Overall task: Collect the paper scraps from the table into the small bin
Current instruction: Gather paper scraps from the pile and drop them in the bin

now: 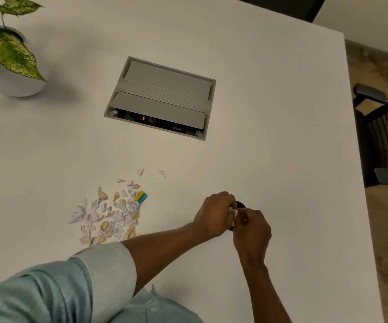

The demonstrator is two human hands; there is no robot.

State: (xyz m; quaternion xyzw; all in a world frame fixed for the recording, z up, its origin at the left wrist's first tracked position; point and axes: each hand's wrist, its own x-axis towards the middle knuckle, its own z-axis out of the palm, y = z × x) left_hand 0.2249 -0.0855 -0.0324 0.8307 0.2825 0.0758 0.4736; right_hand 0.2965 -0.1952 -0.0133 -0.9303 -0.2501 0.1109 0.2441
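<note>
A pile of white and tan paper scraps lies on the white table, left of my hands, with a yellow and teal piece at its right edge. Two stray white scraps sit a little farther back. The small dark bin is almost hidden under my hands; only part of its rim shows. My left hand is over the bin, closed on white paper scraps. My right hand meets it, fingertips pinched at those scraps.
A grey cable box with lids is set into the table behind the pile. A potted plant stands at the far left. The table's right edge runs near a dark chair on the floor.
</note>
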